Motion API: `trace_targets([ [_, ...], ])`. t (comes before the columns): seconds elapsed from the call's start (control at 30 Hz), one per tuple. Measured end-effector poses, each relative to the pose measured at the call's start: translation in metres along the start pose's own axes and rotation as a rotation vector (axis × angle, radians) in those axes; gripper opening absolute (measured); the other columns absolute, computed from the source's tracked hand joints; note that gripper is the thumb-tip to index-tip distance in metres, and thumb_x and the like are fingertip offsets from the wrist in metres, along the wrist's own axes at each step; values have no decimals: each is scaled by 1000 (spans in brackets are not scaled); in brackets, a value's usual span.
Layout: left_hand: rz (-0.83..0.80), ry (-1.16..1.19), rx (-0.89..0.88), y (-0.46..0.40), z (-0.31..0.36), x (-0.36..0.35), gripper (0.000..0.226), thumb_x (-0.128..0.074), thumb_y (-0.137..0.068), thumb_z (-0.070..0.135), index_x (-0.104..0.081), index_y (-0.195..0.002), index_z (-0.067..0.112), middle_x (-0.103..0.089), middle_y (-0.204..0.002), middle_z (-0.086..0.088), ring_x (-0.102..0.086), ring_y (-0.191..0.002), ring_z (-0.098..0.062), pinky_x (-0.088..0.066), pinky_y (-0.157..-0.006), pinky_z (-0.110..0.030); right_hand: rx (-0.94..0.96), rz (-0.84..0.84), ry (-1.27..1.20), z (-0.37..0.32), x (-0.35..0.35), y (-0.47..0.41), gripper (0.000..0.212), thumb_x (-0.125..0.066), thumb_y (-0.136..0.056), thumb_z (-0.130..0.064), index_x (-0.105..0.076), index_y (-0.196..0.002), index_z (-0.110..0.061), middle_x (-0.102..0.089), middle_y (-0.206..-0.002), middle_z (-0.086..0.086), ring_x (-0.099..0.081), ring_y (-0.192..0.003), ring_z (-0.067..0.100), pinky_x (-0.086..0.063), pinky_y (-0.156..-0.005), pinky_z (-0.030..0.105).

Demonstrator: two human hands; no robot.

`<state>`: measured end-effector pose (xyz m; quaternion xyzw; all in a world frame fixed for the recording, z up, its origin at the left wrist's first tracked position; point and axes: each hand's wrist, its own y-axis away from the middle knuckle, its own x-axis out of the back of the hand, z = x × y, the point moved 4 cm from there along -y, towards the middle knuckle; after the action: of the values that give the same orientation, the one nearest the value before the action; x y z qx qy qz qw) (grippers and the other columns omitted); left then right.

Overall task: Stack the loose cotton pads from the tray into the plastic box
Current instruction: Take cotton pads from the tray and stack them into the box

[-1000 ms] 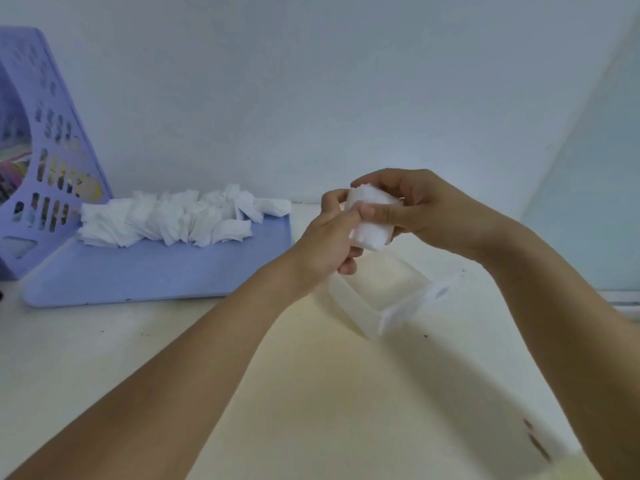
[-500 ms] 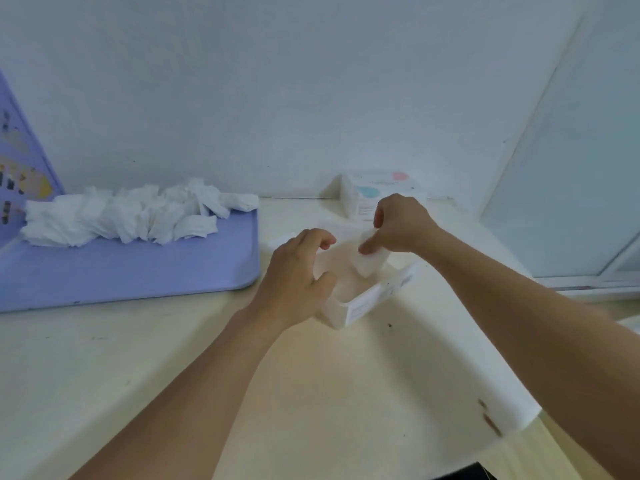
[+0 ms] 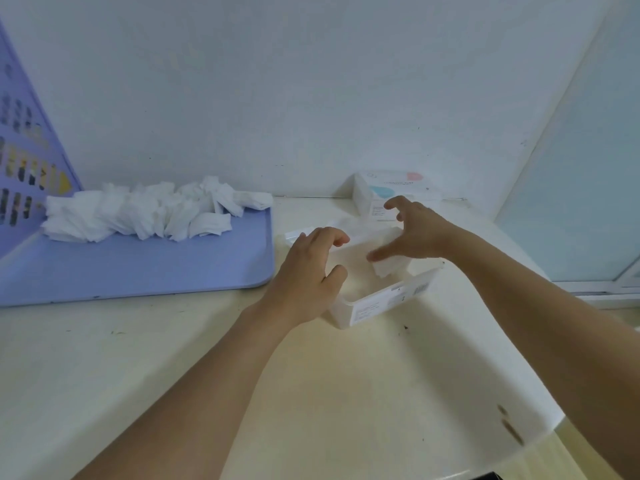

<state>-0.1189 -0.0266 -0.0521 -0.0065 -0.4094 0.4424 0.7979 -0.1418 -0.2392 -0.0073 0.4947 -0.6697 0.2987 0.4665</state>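
A translucent white plastic box (image 3: 381,299) sits open on the pale cream desk (image 3: 311,393), just right of a flat lavender plastic tray (image 3: 138,268). Its near wall carries a printed label too small to read, and its left half is hidden behind the left hand (image 3: 308,268). That hand hovers over the box's left end with fingers loosely curled and spread, holding nothing; whether its palm touches the rim cannot be told. The right hand (image 3: 415,233) is over the far right part of the box, fingers splayed and relaxed, thumb stretched down toward a small stack of white cotton pads (image 3: 389,266) lying inside the box at its right end. The thumb tip looks to be at the stack's upper left edge, but blur makes contact uncertain; nothing is gripped.

The heap of loose white cotton pads (image 3: 145,213) lies along the far edge of the tray in a ragged row, with single pads hard to separate. The tray's left part is cut off by the frame. Behind it at far left stands a lavender perforated plastic rack (image 3: 31,161), only partly in view, with blurred coloured things showing through its slots.

Against the wall beyond the right hand is a white package with pink and blue spots (image 3: 388,188), its front partly covered by the fingers (image 3: 398,202). A clear flat piece, perhaps a lid (image 3: 298,233), lies behind the box, mostly hidden by the left hand.
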Motion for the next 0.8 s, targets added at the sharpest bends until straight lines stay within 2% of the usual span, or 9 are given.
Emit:
trace_targets([
  [0.1, 1, 13, 13, 0, 0, 0, 40, -54, -90, 10, -53, -128, 23, -54, -129, 11, -44, -123, -14, -40, -100, -32, 38, -146, 202, 3, -6, 3, 130, -97, -53, -44, -17, -155, -36, -37, -148, 4, -41, -136, 28, -41, -108, 42],
  [0.2, 5, 27, 7, 0, 0, 1, 41, -54, -89, 7, -53, -128, 22, -54, -129, 10, -45, -119, -11, -40, -97, -29, 53, -139, 175, 8, -12, -4, 119, -96, -57, -39, -27, -153, -35, -40, -149, 2, -41, -135, 26, -38, -103, 34],
  [0.3, -1, 31, -7, -1, 1, 1, 40, -54, -91, 6, -54, -129, 21, -54, -129, 11, -47, -100, -3, -35, -85, -16, 71, -131, 125, 11, -15, -7, 107, -95, -59, -37, -36, -149, -35, -44, -150, -3, -42, -135, 22, -34, -97, 28],
  [0.43, 76, 122, 11, -1, 0, 14, 31, -57, -97, 16, -56, -127, 25, -57, -130, 13, -51, -116, -3, -37, -89, -10, 86, -146, 232, -6, 10, 9, 115, -94, -61, -44, -27, -154, -32, -39, -151, 2, -42, -136, 26, -37, -108, 37],
  [0.5, 195, 174, 65, -8, -4, 40, 24, -62, -95, 17, -61, -118, 25, -63, -118, 13, -56, -111, -3, -39, -87, -7, 158, 12, 157, -41, 37, 24, 98, -88, -69, -47, -35, -150, -29, -44, -147, 3, -47, -132, 25, -37, -101, 30],
  [0.57, 300, 173, 180, -15, -18, 76, 13, -64, -93, 19, -64, -106, 25, -65, -99, 15, -61, -96, -4, -42, -78, -10, 284, 173, -43, -91, 51, 39, 71, -81, -77, -50, -51, -139, -30, -55, -132, -1, -58, -116, 19, -43, -88, 25],
  [0.6, 324, 118, 250, -15, -32, 98, 9, -65, -93, 22, -65, -101, 24, -64, -93, 16, -61, -88, -3, -42, -71, -13, 350, 186, -144, -121, 47, 41, 58, -79, -80, -49, -58, -131, -29, -61, -122, -3, -63, -104, 15, -47, -81, 24],
  [0.7, 385, -48, 402, -1, -77, 145, 7, -65, -92, 23, -68, -98, 20, -64, -90, 11, -58, -78, -4, -41, -62, -20, 401, -59, -312, -188, 2, 29, 34, -78, -85, -36, -69, -112, -17, -72, -100, 5, -69, -83, 19, -61, -73, 34],
  [0.8, 488, -150, 435, 30, -117, 165, 15, -64, -89, 14, -65, -104, 16, -65, -100, 2, -60, -84, -15, -46, -71, -28, 283, -231, -243, -225, -59, -3, 48, -80, -83, -24, -63, -125, -9, -66, -100, 10, -65, -80, 23, -63, -73, 36],
])
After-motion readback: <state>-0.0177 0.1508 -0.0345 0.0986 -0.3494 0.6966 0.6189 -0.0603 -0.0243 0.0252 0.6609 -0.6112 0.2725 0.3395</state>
